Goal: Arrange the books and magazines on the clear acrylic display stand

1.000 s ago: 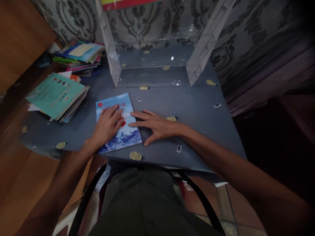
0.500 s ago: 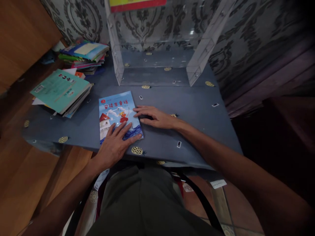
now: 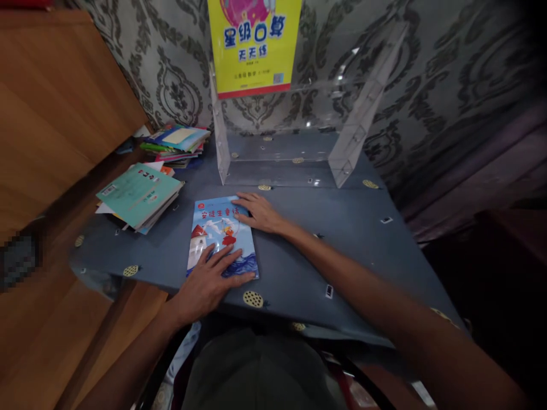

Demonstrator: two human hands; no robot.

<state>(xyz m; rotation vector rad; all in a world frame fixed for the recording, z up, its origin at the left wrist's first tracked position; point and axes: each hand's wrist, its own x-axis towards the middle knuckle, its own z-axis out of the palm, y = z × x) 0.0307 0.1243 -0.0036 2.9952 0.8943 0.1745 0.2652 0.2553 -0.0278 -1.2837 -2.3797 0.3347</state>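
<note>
A blue picture-covered book (image 3: pixel 222 228) lies flat near the front edge of the table, its cover facing up with red Chinese characters, a white house and a figure in red. My left hand (image 3: pixel 213 279) rests on its lower part, fingers spread over the cover. At the book's upper right corner, my right hand (image 3: pixel 260 213) lies with its fingers stretched out; the fingertips touch the cover's edge. Neither hand grips anything.
A clear acrylic rack (image 3: pixel 344 151) stands at the back, holding a yellow workbook (image 3: pixel 256 65) upright. On the left are a pile topped by a green book (image 3: pixel 139 193) and a farther book stack (image 3: pixel 177 139). A dark blue pineapple-print cloth (image 3: pixel 307 222) covers the table.
The view has tilted up, bringing more of the yellow workbook into sight. My right hand has slid from the book's right side to its upper right corner. My left hand stays on the cover.
</note>
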